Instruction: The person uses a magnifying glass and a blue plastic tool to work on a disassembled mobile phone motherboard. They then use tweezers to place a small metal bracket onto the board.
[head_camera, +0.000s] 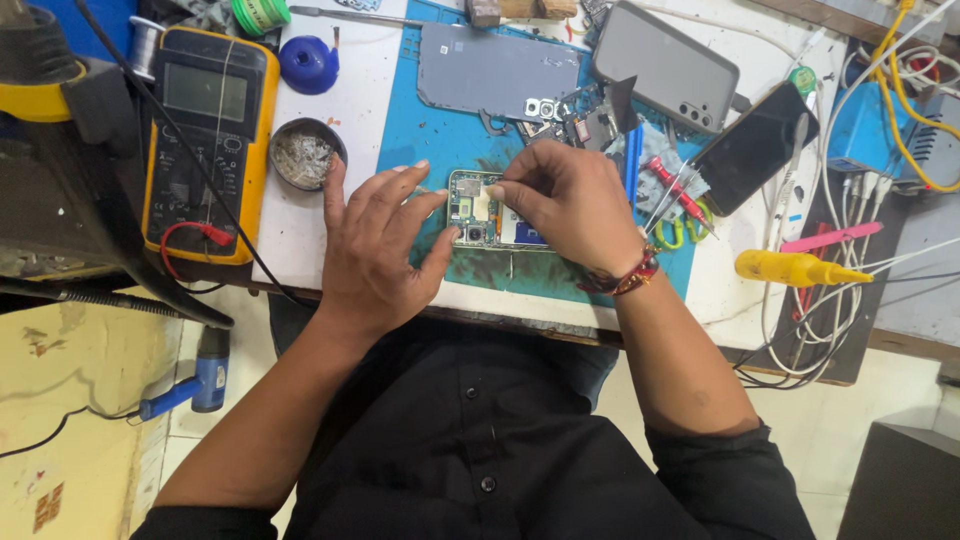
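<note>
**Both hands on an opened phone**

The right hand (570, 200) pinches a small pale strip, perhaps tape, on the opened phone (490, 212), fingertips closed together on it. The left hand (375, 240) lies spread and flat, its thumb and forefinger bracing the phone's left edge without gripping. The phone shows a green board and metal shields and lies on a scuffed blue mat (430, 120) near the worktop's (340, 120) front edge. A grey back cover (495, 72) lies beyond, a yellow multimeter (205, 140) to the left, and tweezers (672, 195) just right. Little free room remains around the hands.
</note>
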